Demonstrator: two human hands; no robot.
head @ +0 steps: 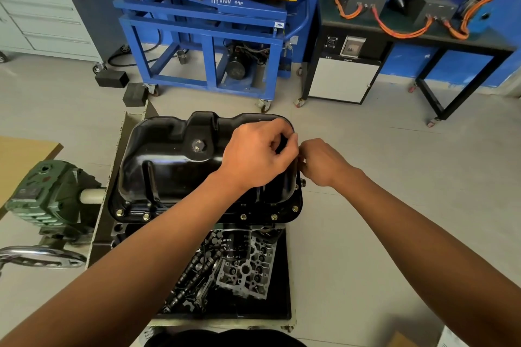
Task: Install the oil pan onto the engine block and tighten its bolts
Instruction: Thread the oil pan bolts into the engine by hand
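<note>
A glossy black oil pan (169, 160) sits upside-down on the engine block (124, 231), with several brass-coloured bolts (146, 216) along its near flange. My left hand (259, 155) rests over the pan's far right part, fingers curled with thumb and forefinger pinched at the right flange. My right hand (321, 162) meets it there from the right, fingers closed at the same spot on the rim. What they pinch is hidden by the fingers. A bolt head (303, 182) sticks out just below my right hand.
A black tray (282, 290) under the engine holds a cylinder head (248, 267), camshafts (194, 270) and an oil filter (235, 242). A green gearbox (50, 194) and chrome handle (42, 258) are at left. A blue and yellow lift cart (208, 31) and a bench with orange cables (400, 28) stand behind.
</note>
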